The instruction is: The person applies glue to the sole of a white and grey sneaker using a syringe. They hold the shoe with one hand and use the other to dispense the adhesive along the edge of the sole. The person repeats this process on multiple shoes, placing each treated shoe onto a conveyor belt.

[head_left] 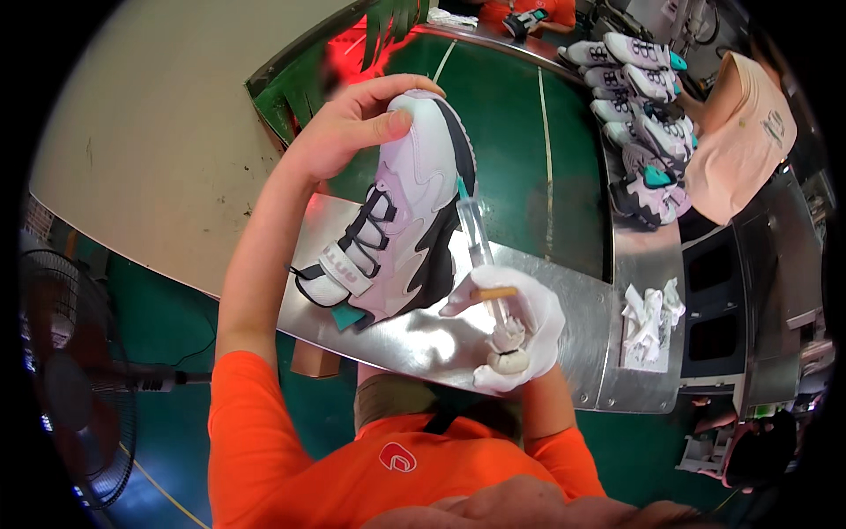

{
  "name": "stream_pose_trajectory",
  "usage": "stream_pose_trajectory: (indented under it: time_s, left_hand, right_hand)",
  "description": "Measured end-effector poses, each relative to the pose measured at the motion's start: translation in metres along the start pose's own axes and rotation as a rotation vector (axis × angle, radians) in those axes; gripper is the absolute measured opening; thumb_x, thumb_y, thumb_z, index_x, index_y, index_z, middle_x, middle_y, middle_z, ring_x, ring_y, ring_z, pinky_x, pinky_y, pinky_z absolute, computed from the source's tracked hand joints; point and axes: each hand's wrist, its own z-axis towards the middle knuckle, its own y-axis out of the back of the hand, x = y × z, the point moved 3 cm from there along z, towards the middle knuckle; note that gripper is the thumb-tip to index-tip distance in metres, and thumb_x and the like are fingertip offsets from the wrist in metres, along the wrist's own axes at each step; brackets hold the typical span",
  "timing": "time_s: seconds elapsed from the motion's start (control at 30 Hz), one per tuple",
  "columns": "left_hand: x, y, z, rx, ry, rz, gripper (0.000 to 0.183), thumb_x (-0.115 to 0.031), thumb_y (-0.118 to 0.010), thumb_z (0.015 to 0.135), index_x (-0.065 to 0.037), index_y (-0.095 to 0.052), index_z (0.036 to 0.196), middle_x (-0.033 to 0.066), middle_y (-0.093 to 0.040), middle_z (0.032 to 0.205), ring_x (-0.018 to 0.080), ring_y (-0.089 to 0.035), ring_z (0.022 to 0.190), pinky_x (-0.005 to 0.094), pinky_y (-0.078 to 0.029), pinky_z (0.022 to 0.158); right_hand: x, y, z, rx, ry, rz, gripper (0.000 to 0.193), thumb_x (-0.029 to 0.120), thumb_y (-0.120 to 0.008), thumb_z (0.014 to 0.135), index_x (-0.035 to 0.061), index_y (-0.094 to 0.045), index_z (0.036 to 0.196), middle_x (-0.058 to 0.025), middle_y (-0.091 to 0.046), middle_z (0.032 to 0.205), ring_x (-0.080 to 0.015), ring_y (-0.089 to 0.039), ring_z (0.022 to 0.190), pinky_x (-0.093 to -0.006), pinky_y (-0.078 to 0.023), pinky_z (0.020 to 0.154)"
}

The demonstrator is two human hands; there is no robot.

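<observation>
**Indoors, a white-and-lilac sneaker with black laces [414, 198] in the left hand [348, 128], a clear plastic syringe with a teal tip [474, 231] in the right hand [539, 319]**

We look down past the orange short-sleeved shirt [326, 485] of the person at work. The bare left hand pinches the sneaker's toe between thumb and fingers. The toe points away from the person; the heel end is over a shiny metal worktable [582, 344], and we cannot tell whether it touches. The right hand, in a white glove, is curled around the lower part of the syringe. The teal tip is at the sneaker's side, near the edge of the sole; we cannot tell whether it makes contact.

Marks show in several places. The pale strap [346, 269] across the sneaker carries block lettering. A rounded red emblem outlined in white [398, 456] sits on the orange shirt's chest. At right, another person's peach top [736, 150] bears small dark printing.

Beyond the sneaker we see a green belt [515, 123] with pale lines, and to its right a pile of similar sneakers [648, 84]. Crumpled white cloth or gloves [648, 319] lie at the worktable's right end; we cannot tell which.
</observation>
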Motion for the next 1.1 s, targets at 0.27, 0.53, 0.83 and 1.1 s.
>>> stream_pose_trajectory:
  time_s: [0.27,0.53,0.83,1.1]
  left_hand:
    - [-0.022,-0.086,0.032,0.267,0.041,-0.131,0.079,-0.015,-0.084,0.068,-0.005,-0.046,0.136,0.0045,-0.06,0.113,0.0136,-0.058,0.107,0.0282,-0.046,0.095]
    - [-0.008,-0.256,0.038,0.876,0.094,0.237,0.109,-0.022,-0.087,0.062,-0.004,-0.022,0.148,0.0179,-0.06,0.12,0.0324,-0.06,0.109,0.0354,-0.047,0.094]
    - [-0.014,-0.285,-0.002,0.595,-0.49,0.805,0.104,-0.027,-0.088,0.061,-0.001,-0.034,0.146,0.0258,-0.043,0.136,0.0445,-0.038,0.133,0.0438,-0.037,0.108]
    - [-0.015,-0.251,-0.142,0.073,-0.439,1.242,0.04,-0.017,-0.072,0.076,-0.013,-0.067,0.115,0.021,-0.054,0.128,0.0416,-0.054,0.119,0.0531,-0.048,0.091]
  right_hand:
    - [0.054,0.049,-0.058,-0.635,0.21,-0.184,0.07,0.024,-0.066,0.073,-0.0015,-0.041,0.134,-0.0205,-0.06,0.111,-0.0312,-0.064,0.1,-0.0477,-0.051,0.093]
    - [0.059,0.049,-0.089,-1.371,0.333,-0.311,0.068,-0.004,-0.066,0.078,0.0,-0.034,0.138,-0.0113,-0.049,0.122,-0.0191,-0.055,0.104,-0.0319,-0.049,0.087]
    - [-0.002,0.084,-0.14,-1.637,0.063,-0.555,0.064,0.012,-0.077,0.083,-0.0042,-0.041,0.133,-0.014,-0.051,0.122,-0.0193,-0.052,0.106,-0.032,-0.045,0.092]
    - [0.01,0.085,-0.125,-1.472,-0.034,-0.568,0.069,0.008,-0.077,0.078,-0.004,-0.04,0.135,-0.0147,-0.05,0.123,-0.0205,-0.052,0.105,-0.0302,-0.044,0.092]
